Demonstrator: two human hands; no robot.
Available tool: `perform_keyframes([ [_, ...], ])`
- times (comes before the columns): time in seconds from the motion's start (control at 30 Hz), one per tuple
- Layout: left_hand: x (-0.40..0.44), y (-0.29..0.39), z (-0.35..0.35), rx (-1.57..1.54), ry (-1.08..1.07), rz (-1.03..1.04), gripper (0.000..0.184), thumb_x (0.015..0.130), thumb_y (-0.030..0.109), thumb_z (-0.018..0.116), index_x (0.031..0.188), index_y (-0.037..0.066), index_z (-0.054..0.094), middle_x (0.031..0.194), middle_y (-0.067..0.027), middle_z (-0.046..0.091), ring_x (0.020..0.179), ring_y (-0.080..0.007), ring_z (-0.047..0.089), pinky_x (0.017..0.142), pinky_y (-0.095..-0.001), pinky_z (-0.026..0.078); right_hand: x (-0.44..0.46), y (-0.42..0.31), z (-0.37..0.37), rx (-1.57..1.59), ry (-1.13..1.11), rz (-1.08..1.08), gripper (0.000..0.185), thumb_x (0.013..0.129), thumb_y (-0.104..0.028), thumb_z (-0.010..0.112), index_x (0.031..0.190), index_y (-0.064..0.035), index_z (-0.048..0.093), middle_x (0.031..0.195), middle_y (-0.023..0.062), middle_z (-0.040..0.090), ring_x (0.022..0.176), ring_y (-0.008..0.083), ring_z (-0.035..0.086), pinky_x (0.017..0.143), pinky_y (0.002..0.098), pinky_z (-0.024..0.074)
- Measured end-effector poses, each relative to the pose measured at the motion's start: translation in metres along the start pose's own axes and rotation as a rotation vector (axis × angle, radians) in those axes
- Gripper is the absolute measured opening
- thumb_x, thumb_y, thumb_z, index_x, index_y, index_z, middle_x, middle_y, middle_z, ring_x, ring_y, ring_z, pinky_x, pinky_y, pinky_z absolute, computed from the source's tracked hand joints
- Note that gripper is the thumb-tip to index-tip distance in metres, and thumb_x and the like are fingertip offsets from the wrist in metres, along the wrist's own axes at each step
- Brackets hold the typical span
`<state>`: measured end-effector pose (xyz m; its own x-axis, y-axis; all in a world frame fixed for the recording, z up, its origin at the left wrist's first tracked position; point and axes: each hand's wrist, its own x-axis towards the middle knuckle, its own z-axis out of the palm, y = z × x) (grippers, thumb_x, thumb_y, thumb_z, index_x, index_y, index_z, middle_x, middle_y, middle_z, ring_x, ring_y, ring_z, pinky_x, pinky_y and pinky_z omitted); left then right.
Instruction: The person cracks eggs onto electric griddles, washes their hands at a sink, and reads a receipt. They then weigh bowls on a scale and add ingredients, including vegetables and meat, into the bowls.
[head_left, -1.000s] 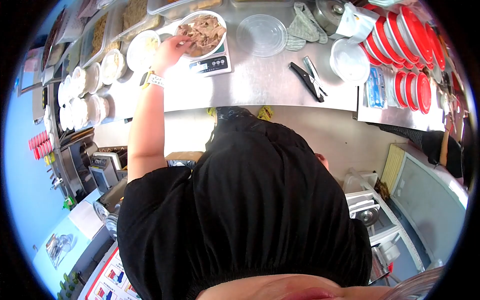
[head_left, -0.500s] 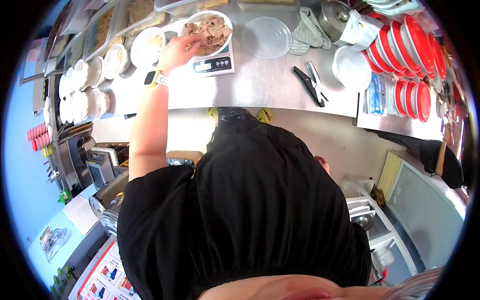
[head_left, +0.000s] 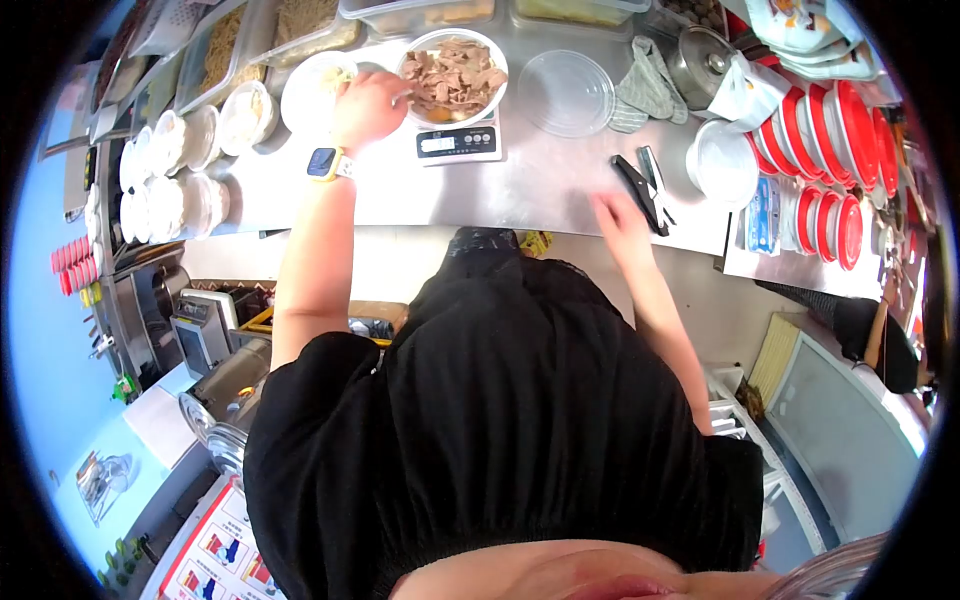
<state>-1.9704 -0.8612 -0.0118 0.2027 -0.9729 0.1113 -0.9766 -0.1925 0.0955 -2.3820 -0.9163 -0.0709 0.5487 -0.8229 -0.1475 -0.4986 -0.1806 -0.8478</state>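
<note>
My left hand [head_left: 368, 108], with a watch on the wrist, hovers between a white bowl of sliced meat [head_left: 454, 80] and a white round container [head_left: 310, 95] holding a little pale food. Its fingers are curled together, and anything in them is hidden. The meat bowl sits on a digital kitchen scale [head_left: 459, 143] with a lit display. Over the counter's front edge reaches my right hand [head_left: 622, 225], empty, fingers extended and partly apart. Just beyond it lies a black and silver tool [head_left: 640, 190] resembling scissors; I see no grip on it.
A clear round lid [head_left: 566, 93] lies right of the scale, beside a grey striped mitt [head_left: 648, 88]. Farther right are a stack of clear tubs [head_left: 722, 165] and red-rimmed containers [head_left: 830, 130]. Several filled white cups [head_left: 248, 115] stand left. Food bins [head_left: 215, 60] line the back.
My left hand has drawn back leftward from the meat bowl. My right hand has come up from beside my body to the counter edge near the black tool. The whole view has shifted slightly.
</note>
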Motion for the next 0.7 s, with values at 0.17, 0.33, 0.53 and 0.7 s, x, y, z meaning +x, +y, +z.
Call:
perform_keyframes([
  [0.17, -0.004, -0.001, 0.008, -0.009, 0.102, 0.009, 0.019, 0.081, 0.02, 0.063, 0.098, 0.02, 0.071, 0.101, 0.0002, 0.065, 0.1, -0.0246, 0.057, 0.087, -0.0413, 0.043, 0.146, -0.105, 0.064, -0.317, 0.165, -0.415, 0.031, 0.083, -0.017, 0.064, 0.115, -0.016, 0.064, 0.123, 0.0149, 0.052, 0.114, 0.0323, 0.051, 0.095, 0.0412, 0.0447],
  [0.33, -0.003, 0.003, 0.013, -0.224, 0.123, 0.098, 0.016, 0.081, 0.02, 0.067, 0.096, 0.019, 0.071, 0.105, -0.0017, 0.063, 0.097, -0.0264, 0.057, 0.085, -0.0405, 0.044, 0.188, -0.131, 0.079, -0.712, 0.049, -0.308, 0.027, 0.08, -0.021, 0.067, 0.105, -0.0143, 0.068, 0.123, 0.0151, 0.052, 0.119, 0.0334, 0.045, 0.101, 0.0526, 0.0353],
  [0.53, -0.003, -0.012, 0.014, -0.364, 0.171, 0.128, 0.014, 0.08, 0.014, 0.067, 0.093, 0.015, 0.071, 0.103, -0.0034, 0.064, 0.094, -0.0275, 0.058, 0.083, -0.0394, 0.046, 0.204, -0.154, 0.056, -0.675, -0.283, -0.523, 0.019, 0.08, -0.015, 0.065, 0.099, -0.0162, 0.069, 0.108, 0.0032, 0.058, 0.107, 0.0261, 0.052, 0.092, 0.0411, 0.0395],
  [0.7, 0.006, -0.023, 0.016, -0.438, 0.178, 0.147, 0.014, 0.08, 0.013, 0.067, 0.093, 0.015, 0.071, 0.101, -0.004, 0.065, 0.095, -0.027, 0.058, 0.082, -0.0386, 0.046, 0.23, -0.148, 0.082, -0.609, -0.16, -0.424, 0.018, 0.081, -0.012, 0.061, 0.096, -0.0178, 0.07, 0.103, 0.002, 0.059, 0.104, 0.0248, 0.054, 0.092, 0.0378, 0.0399],
])
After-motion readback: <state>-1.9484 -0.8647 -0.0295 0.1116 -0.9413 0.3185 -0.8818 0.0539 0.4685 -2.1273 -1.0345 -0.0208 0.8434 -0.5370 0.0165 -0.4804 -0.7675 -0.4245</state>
